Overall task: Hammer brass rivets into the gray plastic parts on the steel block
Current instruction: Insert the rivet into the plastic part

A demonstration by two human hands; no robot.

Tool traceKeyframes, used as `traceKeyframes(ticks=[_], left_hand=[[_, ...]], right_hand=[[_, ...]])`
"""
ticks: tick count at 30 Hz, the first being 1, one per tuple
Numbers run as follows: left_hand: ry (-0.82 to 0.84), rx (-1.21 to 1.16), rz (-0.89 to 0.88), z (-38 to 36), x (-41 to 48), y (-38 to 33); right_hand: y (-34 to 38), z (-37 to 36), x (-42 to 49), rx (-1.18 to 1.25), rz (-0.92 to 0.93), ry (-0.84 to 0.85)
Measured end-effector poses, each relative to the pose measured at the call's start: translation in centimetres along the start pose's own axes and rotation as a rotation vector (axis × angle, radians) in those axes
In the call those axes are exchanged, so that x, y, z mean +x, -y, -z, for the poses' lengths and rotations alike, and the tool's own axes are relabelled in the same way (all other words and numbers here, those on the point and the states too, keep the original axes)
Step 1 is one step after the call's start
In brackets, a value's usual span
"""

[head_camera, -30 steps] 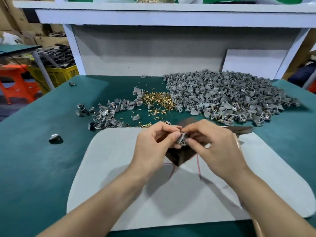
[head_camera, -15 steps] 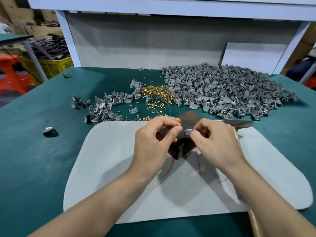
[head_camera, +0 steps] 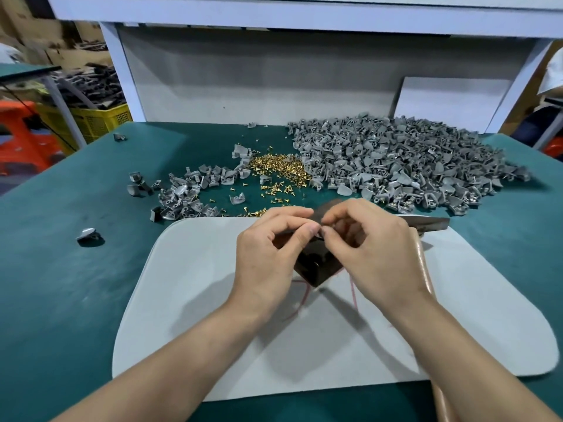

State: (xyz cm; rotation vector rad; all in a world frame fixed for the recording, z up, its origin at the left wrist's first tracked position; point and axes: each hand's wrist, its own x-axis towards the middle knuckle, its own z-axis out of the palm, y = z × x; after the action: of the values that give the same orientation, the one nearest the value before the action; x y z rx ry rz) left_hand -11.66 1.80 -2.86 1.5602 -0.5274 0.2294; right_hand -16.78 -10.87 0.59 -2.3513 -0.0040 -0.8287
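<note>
My left hand (head_camera: pixel 274 248) and my right hand (head_camera: pixel 368 248) meet fingertip to fingertip above the dark steel block (head_camera: pixel 316 268) on the white mat (head_camera: pixel 195 300). Between the fingertips they pinch a small gray plastic part (head_camera: pixel 320 234), almost wholly hidden by the fingers. Whether a rivet is in it cannot be seen. A heap of brass rivets (head_camera: pixel 278 167) lies on the green table behind the block. A big pile of gray plastic parts (head_camera: pixel 405 166) spreads to the right of the rivets, a smaller pile (head_camera: pixel 189 196) to the left.
A hammer lies right of the block, its dark head (head_camera: pixel 429 223) by my right hand and its handle (head_camera: pixel 426 278) running back under my right forearm. Single gray parts (head_camera: pixel 88 234) lie on the table's left. A yellow crate (head_camera: pixel 91 120) stands beyond the left edge.
Both hands have stayed together over the block, fingers working the small gray part, which is now more hidden. The camera has tipped down a little.
</note>
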Motion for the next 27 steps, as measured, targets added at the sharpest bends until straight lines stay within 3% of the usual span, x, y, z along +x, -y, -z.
traceKeyframes(ticks=[16,21,24,27], left_hand=[[0.065,-0.056,0.053,0.1,0.4,-0.5],[0.094,0.213,-0.008,0.3,0.1,-0.4],[0.16,0.347,0.031,-0.1,-0.3,-0.2],[0.154,0.332,0.029,-0.5,-0.4,0.2]], right_hand=[[-0.6,-0.1,0.2,0.182,0.119,-0.011],[-2.2,0.7,0.8,0.206,-0.025,-0.104],[-2.6,0.4,0.7,0.095,-0.042,0.0],[-2.3,0.0,0.6,0.034,-0.067,0.074]])
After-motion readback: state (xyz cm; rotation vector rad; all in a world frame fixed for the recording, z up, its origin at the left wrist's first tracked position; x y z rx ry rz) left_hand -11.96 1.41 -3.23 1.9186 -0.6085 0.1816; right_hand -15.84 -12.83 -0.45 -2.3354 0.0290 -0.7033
